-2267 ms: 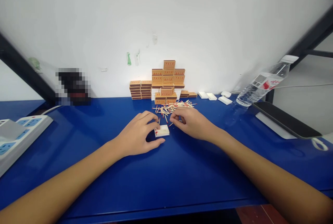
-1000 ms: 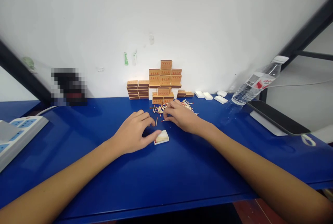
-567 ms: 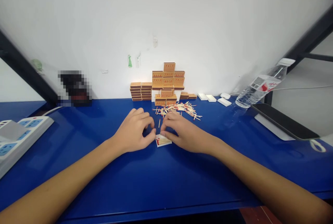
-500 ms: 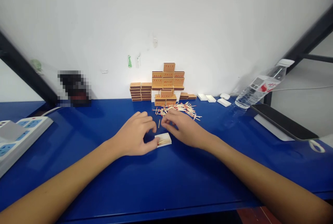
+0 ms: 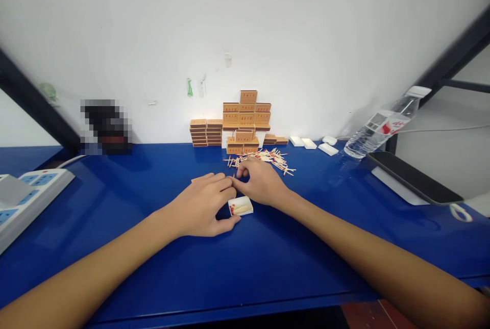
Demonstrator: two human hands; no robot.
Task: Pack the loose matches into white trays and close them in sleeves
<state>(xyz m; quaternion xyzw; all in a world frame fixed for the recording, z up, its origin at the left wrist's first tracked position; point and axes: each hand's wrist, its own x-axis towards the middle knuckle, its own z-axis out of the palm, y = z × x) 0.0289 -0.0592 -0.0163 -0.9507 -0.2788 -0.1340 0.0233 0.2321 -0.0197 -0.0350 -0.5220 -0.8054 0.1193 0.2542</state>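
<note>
A left hand [image 5: 206, 205] arches open around one end of a white tray [image 5: 245, 201] of matches [image 5: 241, 210]; the right hand [image 5: 262, 181], curled, grip unclear, sits just behind, nearer the blue table's [image 5: 245, 268] back edge.

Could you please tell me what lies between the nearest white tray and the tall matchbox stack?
In the head view, the loose matches and part of the right hand lie between them.

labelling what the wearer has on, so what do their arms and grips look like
The left forearm and right forearm are bare, with no sleeve in view. The left grip and right grip are ordinary human hands without gloves. I see no watch, bracelet or ring, and no cables or clear markings.
</note>
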